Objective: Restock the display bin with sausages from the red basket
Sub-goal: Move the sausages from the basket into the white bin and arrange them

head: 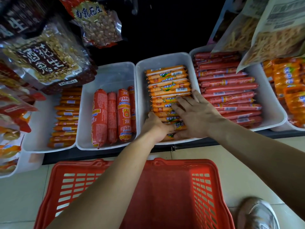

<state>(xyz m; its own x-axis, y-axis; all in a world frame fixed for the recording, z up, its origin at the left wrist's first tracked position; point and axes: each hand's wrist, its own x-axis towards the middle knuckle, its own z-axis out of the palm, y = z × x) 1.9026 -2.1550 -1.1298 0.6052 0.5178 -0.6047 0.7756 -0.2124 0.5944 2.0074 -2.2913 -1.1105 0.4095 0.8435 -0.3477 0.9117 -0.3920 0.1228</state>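
A white display bin (165,59) in the middle of the shelf holds a row of orange sausage packs (166,83). My left hand (156,126) reaches into the bin's near end, its fingers curled round the nearest orange packs. My right hand (193,113) lies flat on top of the packs beside it, fingers spread and pressing down. The red basket (204,187) stands on the floor below my arms; what shows of its inside holds nothing.
Neighbouring white bins hold thick red sausages (112,116), thin orange sausages (66,123) at left, and long red sausages (229,95) at right. Bags of peanuts (44,58) and dried strips (277,30) hang above. A shoe (257,214) stands beside the basket.
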